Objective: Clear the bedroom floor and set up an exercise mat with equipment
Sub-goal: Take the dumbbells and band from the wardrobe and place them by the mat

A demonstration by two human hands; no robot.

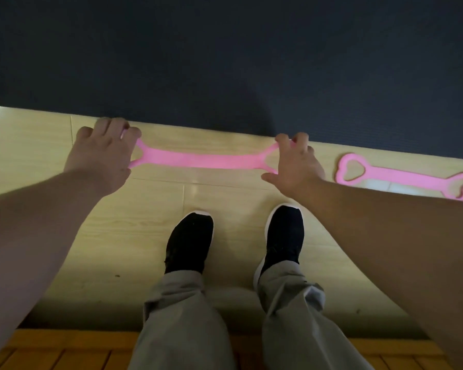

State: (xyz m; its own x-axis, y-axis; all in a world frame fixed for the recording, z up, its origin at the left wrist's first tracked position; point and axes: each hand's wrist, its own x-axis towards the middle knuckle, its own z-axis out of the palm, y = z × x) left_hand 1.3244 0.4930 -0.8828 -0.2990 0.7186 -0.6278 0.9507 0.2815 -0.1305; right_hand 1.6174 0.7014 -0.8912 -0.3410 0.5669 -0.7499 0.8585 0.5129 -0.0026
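A pink stretch band (203, 161) hangs pulled taut between my two hands, just in front of the near edge of the dark exercise mat (225, 62). My left hand (102, 153) grips the loop at its left end. Around the right-end loop, my right hand (296, 161) has its fingers hooked. A second pink band (401, 177) with heart-shaped loops lies flat on the floor to the right, beside the mat's edge; my right forearm hides its far end.
Light wood floor (134, 220) runs between the mat and me. My two black shoes (190, 241) and grey trouser legs stand on it. An orange slatted wooden surface (64, 353) lies along the bottom edge.
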